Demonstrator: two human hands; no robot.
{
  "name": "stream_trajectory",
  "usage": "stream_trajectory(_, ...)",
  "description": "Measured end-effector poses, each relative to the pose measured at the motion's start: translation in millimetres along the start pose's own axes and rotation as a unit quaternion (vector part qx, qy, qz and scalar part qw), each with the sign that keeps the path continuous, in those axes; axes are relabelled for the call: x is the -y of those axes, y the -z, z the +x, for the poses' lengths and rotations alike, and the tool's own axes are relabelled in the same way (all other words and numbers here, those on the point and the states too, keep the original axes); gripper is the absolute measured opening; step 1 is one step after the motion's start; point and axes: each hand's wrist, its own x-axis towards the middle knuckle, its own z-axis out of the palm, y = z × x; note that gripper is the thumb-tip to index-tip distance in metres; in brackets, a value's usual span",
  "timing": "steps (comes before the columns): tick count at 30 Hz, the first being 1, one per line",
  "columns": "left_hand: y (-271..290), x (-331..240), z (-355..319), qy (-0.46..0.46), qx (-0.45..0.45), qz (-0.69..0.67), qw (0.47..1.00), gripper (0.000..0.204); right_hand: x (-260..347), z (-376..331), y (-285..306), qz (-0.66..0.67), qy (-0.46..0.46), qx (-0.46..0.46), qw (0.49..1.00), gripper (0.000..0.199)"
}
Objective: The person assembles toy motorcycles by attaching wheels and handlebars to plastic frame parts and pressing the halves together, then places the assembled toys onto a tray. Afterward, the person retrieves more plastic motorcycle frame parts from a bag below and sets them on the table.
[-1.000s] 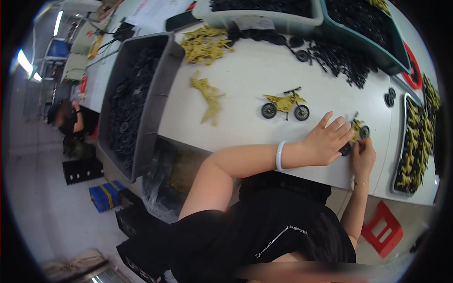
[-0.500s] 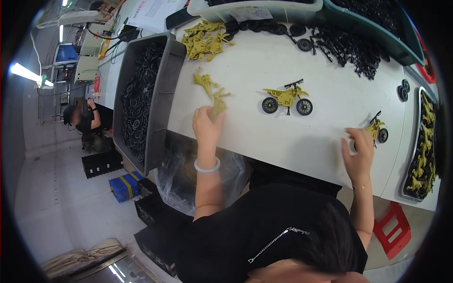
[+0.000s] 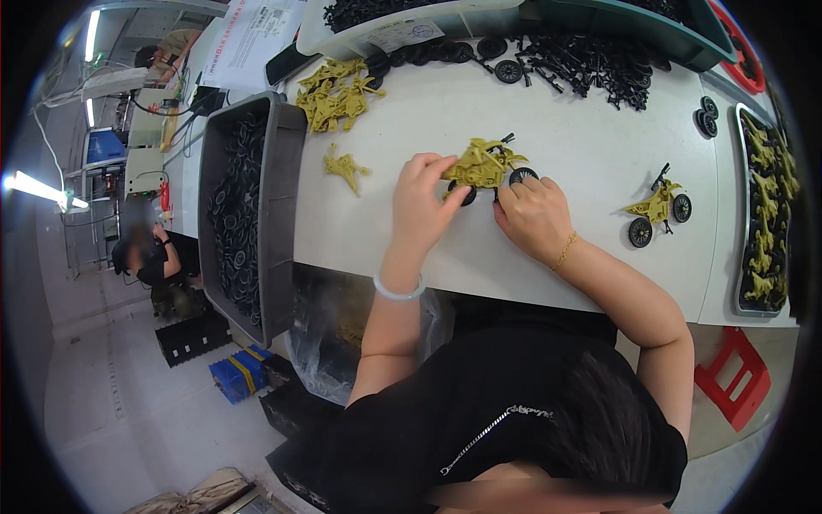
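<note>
My left hand [image 3: 424, 201] is closed on a yellow-green toy motorcycle body [image 3: 467, 170], thumb below and fingers above. Partly behind this body is a toy motorcycle with black spoked wheels, its handlebar [image 3: 508, 138] showing above. My right hand [image 3: 535, 214] has its fingers curled against that motorcycle's front wheel [image 3: 522, 175]; its fingertips are partly hidden. Further right, another toy motorcycle [image 3: 658, 206] with two black wheels rests on the table, untouched. A single yellow-green body [image 3: 344, 169] lies left of my left hand.
A pile of yellow-green bodies [image 3: 334, 98] lies at the far left. Black small parts [image 3: 591, 73] and wheels [image 3: 508, 71] spread along the back below the bins. A grey bin of wheels [image 3: 287, 163] stands at left, a tray of yellow-green parts [image 3: 742, 257] at right.
My left hand has moved right, bringing a body from the left to the middle motorcycle. My right hand has left the right-hand motorcycle and come to the middle one's front wheel.
</note>
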Motion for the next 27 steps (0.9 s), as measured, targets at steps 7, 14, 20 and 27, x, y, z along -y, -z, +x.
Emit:
stream_trajectory(7, -17.0, -8.6, -5.6, -0.008, 0.021, -0.024, 0.999, 0.039, 3.1, -13.0, 8.2, 0.018, -0.042, 0.006, 0.999, 0.021)
stream_trajectory(14, -13.1, -3.8, 6.7, -0.014, 0.063, -0.013, 0.998, 0.038, -3.3, -6.2, 8.9, 0.034, -0.054, -0.007, 0.998, 0.021)
stream_trajectory(20, -12.1, -10.6, 6.9, 0.014, 0.072, -0.020, 0.997, 0.038, -5.8, -8.2, 0.8, 0.029, -0.033, -0.031, 0.999, 0.015)
stream_trajectory(27, -23.7, -10.7, -3.5, 0.026, 0.040, 0.006, 0.999, 0.035, -9.6, -7.3, 2.3, 0.028, -0.005, -0.056, 0.998, 0.017)
